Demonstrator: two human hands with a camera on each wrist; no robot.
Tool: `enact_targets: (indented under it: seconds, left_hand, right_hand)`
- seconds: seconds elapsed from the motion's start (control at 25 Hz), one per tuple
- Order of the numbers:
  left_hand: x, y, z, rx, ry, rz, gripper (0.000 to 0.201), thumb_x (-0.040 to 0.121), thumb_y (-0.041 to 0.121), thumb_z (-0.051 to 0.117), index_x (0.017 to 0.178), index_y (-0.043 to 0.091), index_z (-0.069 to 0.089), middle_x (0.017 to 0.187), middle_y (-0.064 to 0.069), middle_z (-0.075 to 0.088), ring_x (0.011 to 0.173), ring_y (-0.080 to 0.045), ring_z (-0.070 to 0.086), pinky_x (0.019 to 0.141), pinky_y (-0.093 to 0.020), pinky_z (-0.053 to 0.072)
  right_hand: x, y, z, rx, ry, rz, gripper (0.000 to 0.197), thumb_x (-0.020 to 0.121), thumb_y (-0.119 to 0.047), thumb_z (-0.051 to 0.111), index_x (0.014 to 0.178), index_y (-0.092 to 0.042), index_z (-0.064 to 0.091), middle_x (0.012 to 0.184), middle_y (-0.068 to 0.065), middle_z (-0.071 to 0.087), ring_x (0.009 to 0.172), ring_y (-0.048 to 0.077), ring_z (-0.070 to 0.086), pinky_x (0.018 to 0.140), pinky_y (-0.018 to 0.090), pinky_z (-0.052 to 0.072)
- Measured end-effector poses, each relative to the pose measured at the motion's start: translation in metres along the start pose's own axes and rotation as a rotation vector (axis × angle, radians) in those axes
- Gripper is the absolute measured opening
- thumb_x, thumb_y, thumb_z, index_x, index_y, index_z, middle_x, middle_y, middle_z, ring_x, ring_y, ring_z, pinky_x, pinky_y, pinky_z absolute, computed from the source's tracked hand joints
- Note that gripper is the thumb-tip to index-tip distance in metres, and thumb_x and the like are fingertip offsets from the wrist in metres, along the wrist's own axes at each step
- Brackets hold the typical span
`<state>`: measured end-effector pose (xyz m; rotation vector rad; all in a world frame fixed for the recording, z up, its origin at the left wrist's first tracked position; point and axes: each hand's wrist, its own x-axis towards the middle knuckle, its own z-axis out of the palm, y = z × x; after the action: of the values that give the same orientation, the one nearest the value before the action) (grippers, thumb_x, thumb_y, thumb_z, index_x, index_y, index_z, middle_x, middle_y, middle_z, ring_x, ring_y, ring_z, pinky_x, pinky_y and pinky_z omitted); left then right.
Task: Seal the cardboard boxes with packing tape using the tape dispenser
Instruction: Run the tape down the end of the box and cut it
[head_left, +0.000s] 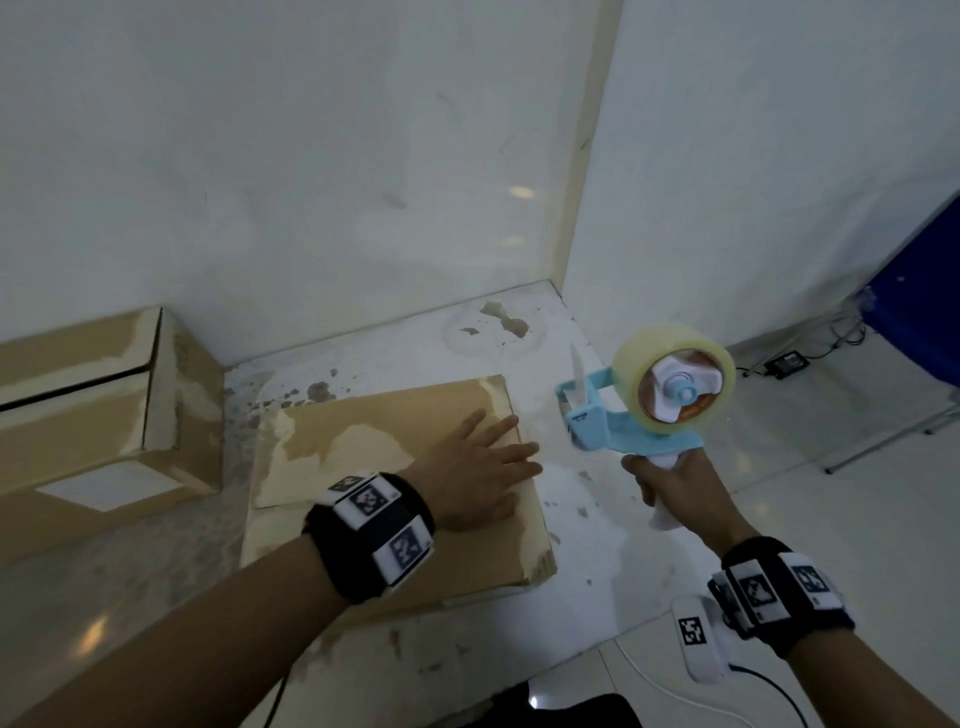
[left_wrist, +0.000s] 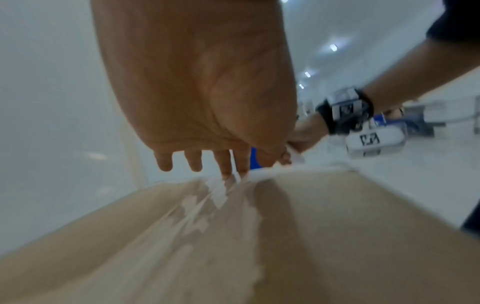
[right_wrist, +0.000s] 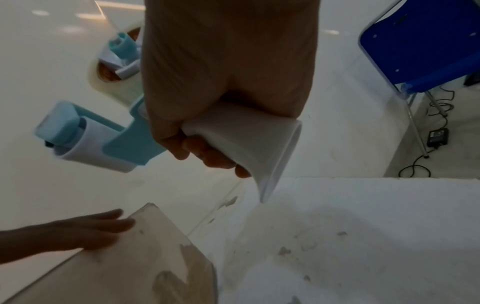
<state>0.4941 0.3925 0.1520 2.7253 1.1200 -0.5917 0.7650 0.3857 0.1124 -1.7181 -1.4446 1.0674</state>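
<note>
A flat brown cardboard box (head_left: 363, 519) with torn, pale patches on top lies on the white table (head_left: 597, 519). My left hand (head_left: 483, 467) lies flat on its right part, fingers straight and spread toward the box's right edge; the box top (left_wrist: 337, 236) fills the left wrist view under the left hand (left_wrist: 202, 102). My right hand (head_left: 670, 488) grips the white handle of a light-blue tape dispenser (head_left: 623, 421) held in the air to the right of the box, with a clear tape roll (head_left: 672, 376) on it. In the right wrist view, the right hand (right_wrist: 207, 150) curls round the dispenser (right_wrist: 109, 139).
A second, taller cardboard box (head_left: 93, 410) with a white label stands at the left against the wall. White walls close the back and the right corner. Past the table's right edge are a blue chair (right_wrist: 420, 47) and cables with a power adapter (head_left: 787, 361) on the floor.
</note>
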Motion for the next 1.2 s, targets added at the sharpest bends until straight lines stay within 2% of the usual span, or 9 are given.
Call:
enact_targets:
  seconds: [0.12, 0.32, 0.44, 0.56, 0.64, 0.68, 0.84, 1.0, 1.2]
  left_hand:
    - [0.021, -0.008, 0.001, -0.014, -0.051, 0.009, 0.053, 0.094, 0.061, 0.029, 0.139, 0.036, 0.037, 0.156, 0.007, 0.026, 0.149, -0.022, -0.002, 0.116, -0.058, 0.001]
    - [0.029, -0.020, -0.004, -0.069, -0.047, -0.192, 0.059, 0.091, 0.067, 0.026, 0.139, 0.035, 0.037, 0.153, 0.004, 0.029, 0.149, -0.021, 0.001, 0.110, -0.062, 0.011]
    - [0.023, -0.025, -0.020, -0.255, 0.072, -0.233, 0.057, 0.094, 0.057, 0.035, 0.142, 0.027, 0.037, 0.152, -0.001, 0.034, 0.144, -0.024, 0.021, 0.112, -0.054, 0.021]
    - [0.011, -0.037, -0.048, -1.208, 0.385, -0.456, 0.045, 0.100, 0.042, 0.034, 0.127, 0.013, 0.055, 0.128, -0.009, 0.062, 0.110, -0.023, 0.062, 0.097, -0.037, 0.047]
    - [0.008, -0.044, -0.061, -1.913, 0.293, -0.559, 0.048, 0.100, 0.044, 0.037, 0.117, 0.005, 0.061, 0.111, -0.013, 0.070, 0.096, -0.026, 0.069, 0.090, -0.037, 0.054]
    - [0.008, -0.047, -0.064, -2.039, 0.238, -0.567, 0.046, 0.100, 0.042, 0.041, 0.115, 0.004, 0.061, 0.107, -0.014, 0.071, 0.094, -0.027, 0.070, 0.088, -0.036, 0.055]
    - [0.010, -0.050, -0.060, -2.074, 0.275, -0.592, 0.019, 0.097, 0.018, 0.052, 0.103, 0.006, 0.066, 0.093, -0.008, 0.069, 0.077, -0.015, 0.066, 0.073, -0.024, 0.055]
    - [0.015, -0.059, -0.048, -2.109, 0.288, -0.605, 0.020, 0.093, 0.007, 0.057, 0.112, 0.003, 0.064, 0.091, -0.008, 0.067, 0.074, -0.014, 0.063, 0.059, -0.018, 0.055]
    - [0.029, -0.072, -0.038, -1.673, 0.131, -0.597, 0.050, 0.076, 0.004, 0.076, 0.123, -0.001, 0.059, 0.101, -0.019, 0.073, 0.075, -0.018, 0.066, 0.077, -0.027, 0.058]
  right_hand:
    - [-0.006, -0.013, -0.002, 0.021, 0.007, 0.013, 0.037, 0.083, -0.008, 0.066, 0.050, -0.002, 0.051, 0.047, 0.018, 0.055, 0.043, 0.019, 0.050, 0.053, 0.022, 0.045]
    - [-0.005, -0.032, 0.007, 0.104, 0.015, 0.068, 0.038, 0.083, -0.018, 0.066, 0.055, 0.004, 0.053, 0.053, 0.027, 0.060, 0.046, 0.021, 0.055, 0.062, 0.031, 0.047]
    - [-0.003, -0.049, 0.014, 0.146, 0.022, 0.064, 0.039, 0.085, -0.020, 0.069, 0.057, 0.003, 0.053, 0.051, 0.023, 0.055, 0.043, 0.021, 0.053, 0.056, 0.028, 0.046]
    - [-0.004, -0.063, 0.022, 0.067, 0.027, 0.027, 0.045, 0.085, -0.024, 0.068, 0.052, 0.002, 0.052, 0.046, 0.018, 0.057, 0.040, 0.014, 0.051, 0.052, 0.018, 0.046]
    - [-0.005, -0.071, 0.030, 0.036, 0.021, 0.015, 0.044, 0.085, -0.025, 0.068, 0.050, -0.004, 0.051, 0.045, 0.012, 0.057, 0.039, 0.012, 0.050, 0.053, 0.021, 0.046]
    - [-0.005, -0.074, 0.033, 0.026, 0.016, 0.011, 0.043, 0.084, -0.026, 0.069, 0.050, -0.007, 0.051, 0.045, 0.011, 0.057, 0.039, 0.013, 0.051, 0.055, 0.025, 0.045]
    - [-0.001, -0.077, 0.042, 0.014, 0.035, 0.030, 0.038, 0.080, -0.030, 0.070, 0.056, -0.004, 0.055, 0.050, 0.016, 0.062, 0.041, 0.016, 0.054, 0.057, 0.029, 0.048]
    - [-0.002, -0.078, 0.045, 0.044, 0.061, 0.047, 0.038, 0.080, -0.026, 0.070, 0.065, 0.005, 0.054, 0.056, 0.022, 0.060, 0.044, 0.018, 0.051, 0.055, 0.030, 0.047]
    - [-0.004, -0.079, 0.050, 0.058, 0.072, 0.099, 0.036, 0.080, -0.025, 0.070, 0.069, 0.005, 0.056, 0.058, 0.024, 0.061, 0.045, 0.020, 0.051, 0.055, 0.031, 0.047]
